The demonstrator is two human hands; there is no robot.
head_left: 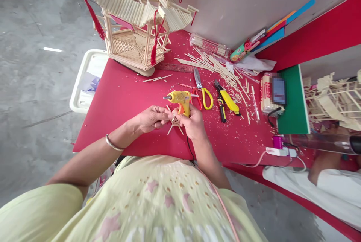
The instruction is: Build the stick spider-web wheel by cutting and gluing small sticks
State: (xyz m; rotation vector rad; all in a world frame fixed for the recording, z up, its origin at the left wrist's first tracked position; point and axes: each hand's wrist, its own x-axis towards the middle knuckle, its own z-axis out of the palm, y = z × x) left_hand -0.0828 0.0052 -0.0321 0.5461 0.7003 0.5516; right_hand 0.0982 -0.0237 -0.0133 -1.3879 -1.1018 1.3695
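My left hand (152,117) pinches one side of a small piece made of thin wooden sticks (175,123), held just above the red table (118,95). My right hand (191,123) is closed round the handle of a yellow glue gun (179,98) and also touches the stick piece. The gun's nozzle points left. A silver bangle sits on my left wrist.
A large stick-built model house (135,20) with red tassels stands at the back left. Scissors (201,87), a yellow cutter (228,101), loose sticks (217,65), a phone (278,90) and a green board lie to the right. A white bin (84,80) sits left of the table. Another person's arm (324,163) is at right.
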